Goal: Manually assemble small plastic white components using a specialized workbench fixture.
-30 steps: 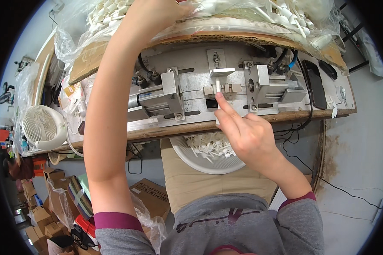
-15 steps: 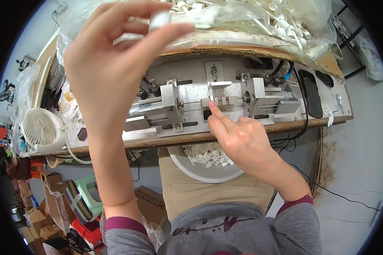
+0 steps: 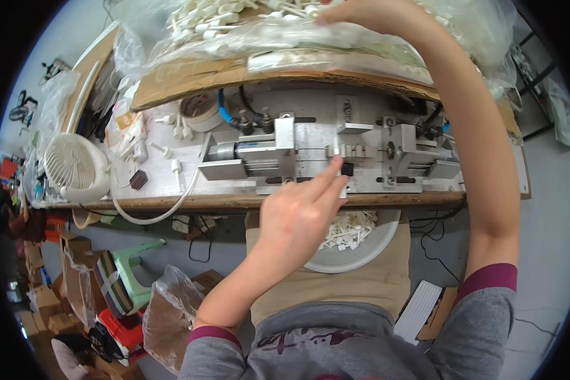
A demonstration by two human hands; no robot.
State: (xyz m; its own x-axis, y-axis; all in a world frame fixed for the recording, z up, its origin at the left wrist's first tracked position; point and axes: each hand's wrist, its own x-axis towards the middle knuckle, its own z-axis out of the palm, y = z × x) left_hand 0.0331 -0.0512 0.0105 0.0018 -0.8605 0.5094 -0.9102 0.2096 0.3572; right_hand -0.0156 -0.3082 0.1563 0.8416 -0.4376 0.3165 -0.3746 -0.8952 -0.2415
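Observation:
My left hand (image 3: 301,209) is low in front of a metal clamping fixture (image 3: 354,151) at the bench's middle. Its index finger stretches out and touches a small white plastic piece (image 3: 337,144) in the central holder; the other fingers are partly bent, their undersides hidden. My right hand (image 3: 370,14) reaches over a heap of white plastic caps with thin stems (image 3: 215,14) on clear plastic film. The top edge cuts off part of that hand, and its fingertips are blurred beside white pieces, so a hold on any of them cannot be made out.
Metal cylinder units (image 3: 253,158) flank the holder. A cardboard edge (image 3: 190,85) overhangs the bench's back. To the left are a tape roll (image 3: 202,114), loose white caps and a white fan (image 3: 76,168). A white basket (image 3: 386,237) of stemmed pieces rests on my lap.
My left hand, raised with a white ribbed cap, has come down to the holder. My right hand has left the holder for the heap. The view has shifted left.

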